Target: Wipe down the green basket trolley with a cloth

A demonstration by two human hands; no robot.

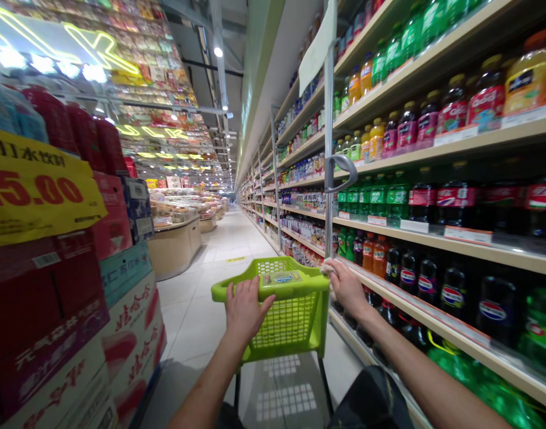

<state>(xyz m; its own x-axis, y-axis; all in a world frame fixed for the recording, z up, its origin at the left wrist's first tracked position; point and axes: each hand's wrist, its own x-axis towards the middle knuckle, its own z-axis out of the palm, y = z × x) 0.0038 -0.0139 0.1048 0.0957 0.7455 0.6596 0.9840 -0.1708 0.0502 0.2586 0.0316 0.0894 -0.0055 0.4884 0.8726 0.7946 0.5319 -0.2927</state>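
Green cart (pixel 285 322) pts fwd, long axis along aisle (pixel 195 298); L hand (pixel 247 307) grips handle (pixel 297 288), R hand (pixel 346 288) clutches wht cloth/tissue (pixel 327 267).

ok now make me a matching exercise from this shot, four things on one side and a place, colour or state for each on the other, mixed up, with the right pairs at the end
Column one
1. left hand
2. right hand
3. shopping cart
4. price sign

Column two
A. holding a crumpled whitish thing
B. yellow with large red numerals
C. over the left part of the handle
D. bright green

Right pairs: 1-C, 2-A, 3-D, 4-B
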